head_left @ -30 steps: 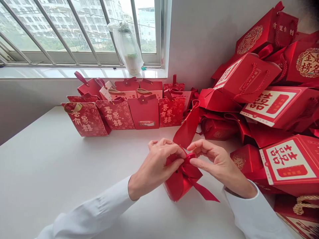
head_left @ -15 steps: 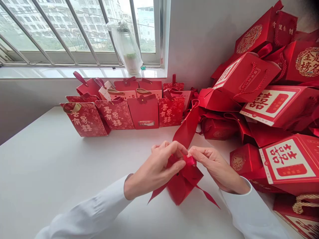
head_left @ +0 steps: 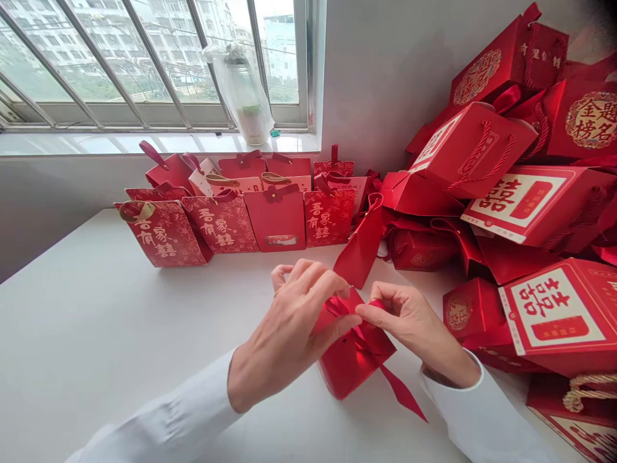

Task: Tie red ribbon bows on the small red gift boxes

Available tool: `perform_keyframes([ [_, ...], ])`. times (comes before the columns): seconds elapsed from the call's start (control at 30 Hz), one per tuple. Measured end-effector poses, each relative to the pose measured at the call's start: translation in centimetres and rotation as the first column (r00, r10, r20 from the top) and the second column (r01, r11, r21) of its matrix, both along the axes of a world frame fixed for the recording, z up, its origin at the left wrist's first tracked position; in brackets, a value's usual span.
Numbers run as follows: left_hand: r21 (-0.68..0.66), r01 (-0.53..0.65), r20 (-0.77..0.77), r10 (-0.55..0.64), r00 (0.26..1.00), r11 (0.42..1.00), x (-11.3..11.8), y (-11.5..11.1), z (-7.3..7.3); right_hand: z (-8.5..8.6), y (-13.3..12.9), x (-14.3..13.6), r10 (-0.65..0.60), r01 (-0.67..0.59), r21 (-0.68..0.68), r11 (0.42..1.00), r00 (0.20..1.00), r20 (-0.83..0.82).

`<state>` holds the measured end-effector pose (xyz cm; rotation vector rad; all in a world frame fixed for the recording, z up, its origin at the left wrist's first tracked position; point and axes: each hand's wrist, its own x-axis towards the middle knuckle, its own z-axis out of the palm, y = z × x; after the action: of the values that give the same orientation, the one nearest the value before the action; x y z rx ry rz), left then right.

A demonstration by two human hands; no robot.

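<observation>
A small red box (head_left: 344, 370) stands on the white table between my hands, with a red ribbon (head_left: 402, 395) at its top and one tail hanging to the right. My right hand (head_left: 417, 325) pinches a loop of the ribbon between thumb and fingers. My left hand (head_left: 301, 318) reaches over the box from the left, its fingers curled towards the ribbon; its fingertips are partly hidden, and what they hold I cannot make out. Just behind the box stands a red bag (head_left: 359, 254) with a loop handle.
Several red gift bags (head_left: 219, 225) stand in rows along the wall. A large pile of red boxes (head_left: 554, 308) covers the right side of the white table (head_left: 120, 347). A plastic-wrapped jar (head_left: 250, 106) stands on the windowsill (head_left: 168, 141).
My left hand has moved slightly left and turned more over the box. The ribbon tail at the left is now out of sight behind it. The right thumb and fingers have closed on a ribbon loop.
</observation>
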<state>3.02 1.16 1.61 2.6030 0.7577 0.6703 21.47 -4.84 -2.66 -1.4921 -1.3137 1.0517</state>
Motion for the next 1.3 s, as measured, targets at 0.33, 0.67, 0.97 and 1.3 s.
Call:
perform_keyframes([
  [0.33, 0.340, 0.053, -0.375, 0.083, 0.923, 0.939, -0.6, -3.4, -0.1, -0.2, 0.1, 0.1, -0.008, 0.014, 0.050, 0.999, 0.992, -0.124],
  [0.67, -0.032, -0.032, -0.243, 0.023, 0.970, 0.999, -0.1, -1.8, 0.8, 0.8, 0.2, -0.1, 0.101, -0.049, 0.146, 0.988, 0.921, -0.375],
  [0.97, -0.491, -0.014, -0.047, -0.010, 0.999, 0.871, -0.3, -1.0, 0.6, 0.3, 0.3, 0.1, 0.095, -0.059, 0.107, 0.992, 0.926, -0.366],
  [1.3, -0.781, 0.032, -0.004, -0.056, 0.998, 0.624, -0.1, -0.7, -0.1, 0.0, 0.3, 0.2, 0.049, -0.039, 0.032, 0.999, 0.896, -0.442],
])
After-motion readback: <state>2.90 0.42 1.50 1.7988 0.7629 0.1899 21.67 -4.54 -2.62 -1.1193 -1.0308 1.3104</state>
